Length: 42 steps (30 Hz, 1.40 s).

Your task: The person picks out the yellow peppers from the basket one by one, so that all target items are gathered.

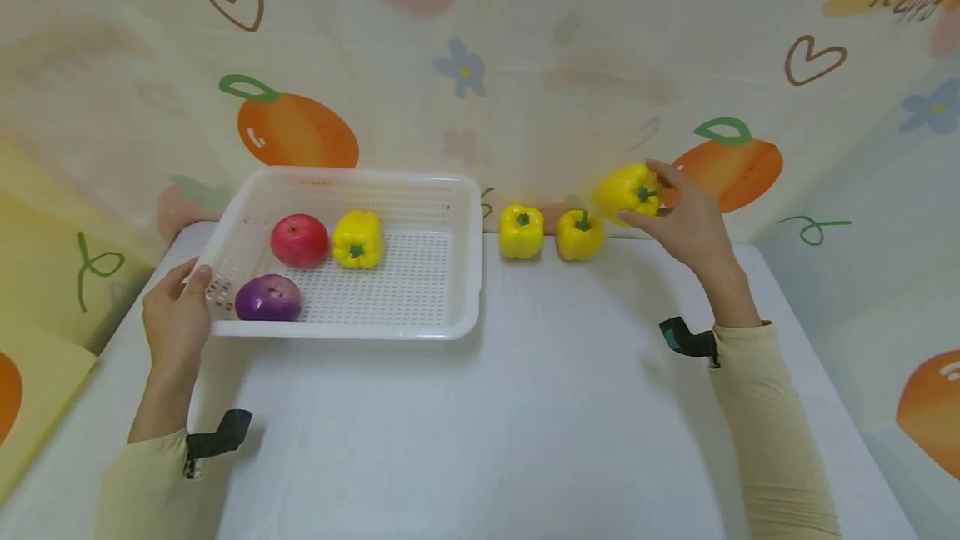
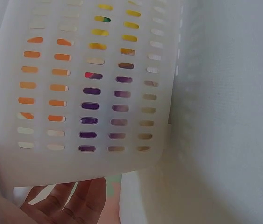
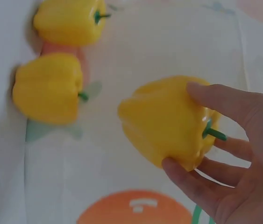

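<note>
My right hand (image 1: pixel 690 219) grips a yellow bell pepper (image 1: pixel 628 188) by its stem end, lifted above the back of the table. In the right wrist view, thumb and fingers spread round the pepper (image 3: pixel 164 121), its green stem toward the palm. My left hand (image 1: pixel 178 315) holds the left edge of a white plastic basket (image 1: pixel 405 332); the left wrist view has its fingers (image 2: pixel 91 196) by the basket's rim. Inside lie a red round fruit or vegetable (image 1: pixel 300 241), a yellow bell pepper (image 1: pixel 358 238) and a glossy purple vegetable (image 1: pixel 268 298).
Two more yellow bell peppers, one nearer the basket (image 1: pixel 521 232) and one nearer my right hand (image 1: pixel 580 235), stand along the table's back edge. Behind them hangs a patterned cloth (image 1: pixel 525 107). A white cover (image 1: pixel 525 432) spreads over the table.
</note>
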Motion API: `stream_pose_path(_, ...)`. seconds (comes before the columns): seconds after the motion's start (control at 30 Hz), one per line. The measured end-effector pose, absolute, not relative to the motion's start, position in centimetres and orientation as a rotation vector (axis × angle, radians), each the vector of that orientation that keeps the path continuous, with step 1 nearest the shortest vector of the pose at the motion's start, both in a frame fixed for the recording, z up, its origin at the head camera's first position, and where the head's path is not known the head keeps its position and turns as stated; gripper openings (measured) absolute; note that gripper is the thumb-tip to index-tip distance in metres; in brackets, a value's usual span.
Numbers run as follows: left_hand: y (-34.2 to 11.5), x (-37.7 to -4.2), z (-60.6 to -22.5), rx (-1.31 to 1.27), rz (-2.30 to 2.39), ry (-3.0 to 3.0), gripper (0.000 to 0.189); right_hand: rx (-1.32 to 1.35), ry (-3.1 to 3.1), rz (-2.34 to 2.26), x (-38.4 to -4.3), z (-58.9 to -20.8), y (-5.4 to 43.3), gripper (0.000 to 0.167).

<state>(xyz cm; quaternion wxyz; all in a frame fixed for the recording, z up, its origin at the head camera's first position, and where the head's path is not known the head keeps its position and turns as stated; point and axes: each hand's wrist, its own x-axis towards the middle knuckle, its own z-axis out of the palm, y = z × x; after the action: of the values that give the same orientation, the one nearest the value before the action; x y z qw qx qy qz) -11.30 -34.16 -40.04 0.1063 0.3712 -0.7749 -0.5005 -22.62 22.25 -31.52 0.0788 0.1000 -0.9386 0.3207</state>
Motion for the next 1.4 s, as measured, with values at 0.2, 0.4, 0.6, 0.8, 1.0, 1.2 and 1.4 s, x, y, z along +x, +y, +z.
stream_pose_path(0.2, -34.2, -11.4, -40.0, 1.089, -1.469, -2.292, 0.05, 0.394, -2.953, 0.816, -24.1, -32.1, 26.0, 0.075)
stream_pose_path(0.4, -34.3, -11.4, -40.1, 1.074, -1.439, -2.293, 0.05, 0.509, -3.159, 0.748, -26.5, -33.9, 28.4, 0.071)
stream_pose_path(0.6, -34.2, -11.4, -40.1, 1.06, -1.434, -2.291, 0.05, 0.584, -3.266, 0.714, -27.7, -34.9, 29.2, 0.07)
stream_pose_path(0.8, -34.3, -11.2, -40.1, 1.038, -1.387, -2.325, 0.05, 0.668, -3.353, 0.707, -29.0, -35.3, 29.6, 0.068)
stream_pose_path(1.0, -34.4, -11.1, -40.2, 1.009, -1.36, -2.334, 0.049, 0.752, -3.413, 0.724, -30.1, -34.9, 29.5, 0.068)
stream_pose_path(1.2, -34.4, -11.2, -40.2, 1.001, -1.355, -2.338, 0.049, 0.72, -3.437, 0.729, -30.1, -35.0, 29.5, 0.074)
stream_pose_path(1.4, -34.5, -11.2, -40.3, 1.026, -1.373, -2.343, 0.05, 0.682, -3.425, 0.757, -29.6, -34.8, 29.6, 0.077)
